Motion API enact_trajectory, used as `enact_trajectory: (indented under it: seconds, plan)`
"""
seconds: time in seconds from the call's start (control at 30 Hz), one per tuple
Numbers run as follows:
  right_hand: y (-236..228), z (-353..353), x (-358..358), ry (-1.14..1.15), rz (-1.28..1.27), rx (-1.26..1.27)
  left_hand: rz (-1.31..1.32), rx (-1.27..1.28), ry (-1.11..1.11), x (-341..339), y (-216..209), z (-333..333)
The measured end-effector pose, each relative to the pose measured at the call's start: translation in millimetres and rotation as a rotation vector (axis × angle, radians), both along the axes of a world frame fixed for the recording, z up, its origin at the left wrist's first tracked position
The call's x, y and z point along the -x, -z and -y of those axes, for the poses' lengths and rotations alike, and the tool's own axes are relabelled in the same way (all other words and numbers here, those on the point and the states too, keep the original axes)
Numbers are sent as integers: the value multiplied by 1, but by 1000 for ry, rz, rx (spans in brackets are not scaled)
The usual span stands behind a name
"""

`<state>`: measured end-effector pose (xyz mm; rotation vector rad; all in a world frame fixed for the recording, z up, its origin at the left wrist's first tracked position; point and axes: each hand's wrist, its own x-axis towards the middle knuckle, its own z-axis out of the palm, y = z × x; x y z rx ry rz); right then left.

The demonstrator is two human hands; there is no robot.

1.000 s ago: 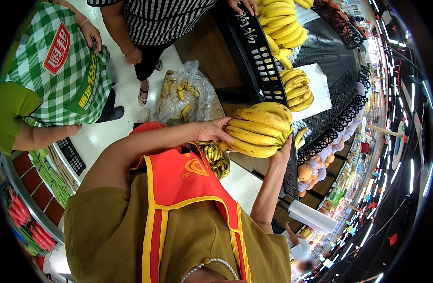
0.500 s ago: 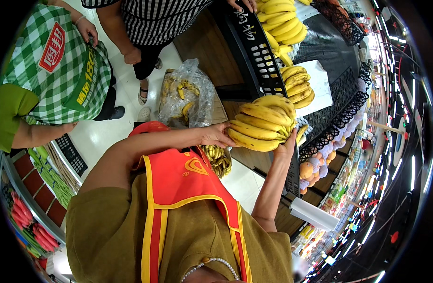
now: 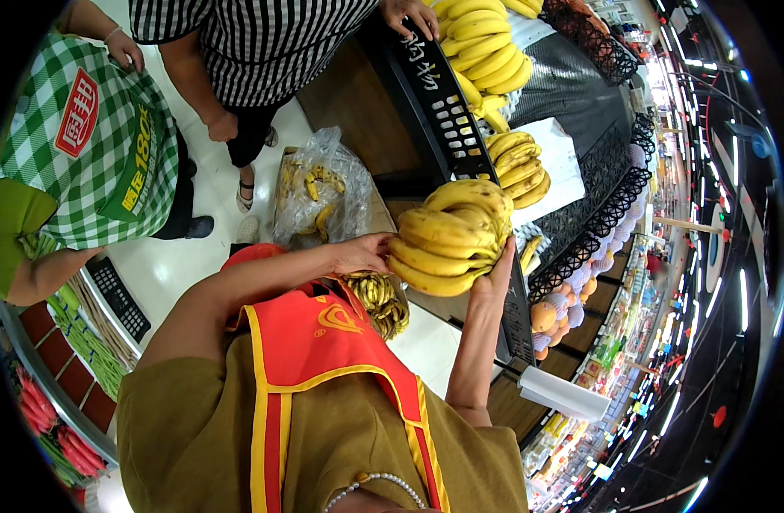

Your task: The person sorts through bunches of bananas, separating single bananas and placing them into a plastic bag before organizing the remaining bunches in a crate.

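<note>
Between my two hands I hold up a large bunch of ripe bananas (image 3: 448, 235), yellow with brown specks. My left hand (image 3: 366, 254) grips the tips at the bunch's left side. Around its right end, by the stems, my right hand (image 3: 495, 278) is closed, its fingers partly hidden behind the fruit. Just beyond the bunch stands a black slotted display rim (image 3: 460, 128). Behind that rim lies a smaller spotted bunch (image 3: 518, 169) beside a white sheet (image 3: 556, 171). Farther back are several yellower banana bunches (image 3: 486, 51).
An open carton with a clear plastic bag (image 3: 324, 192) holds loose bananas on the floor; more spotted bananas (image 3: 377, 303) lie below my left forearm. Two people stand at the left, one in a green checked apron (image 3: 93, 137), one in a striped top (image 3: 255, 43). Wrapped round fruit (image 3: 554, 312) sits right.
The bunch in my hands has tilted slightly, and both hands have stayed on it. The whole view has shifted, so the surroundings appear a little farther left.
</note>
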<state>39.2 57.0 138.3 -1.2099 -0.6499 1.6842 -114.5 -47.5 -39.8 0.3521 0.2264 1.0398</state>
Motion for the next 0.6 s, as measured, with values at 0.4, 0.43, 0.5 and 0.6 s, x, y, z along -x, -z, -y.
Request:
enact_trajectory:
  seconds: [0.4,0.43,0.5,0.6]
  plan:
    - [-33,31,56,-97,-14,36,-105,-64,-150,36,0,-4]
    - [-33,30,60,-113,4,24,-65,-112,-152,44,-5,-2]
    - [-37,30,72,-142,-91,71,-67,-81,-177,57,-8,2]
    - [-35,25,85,-184,-106,90,-46,-71,-229,75,-1,2]
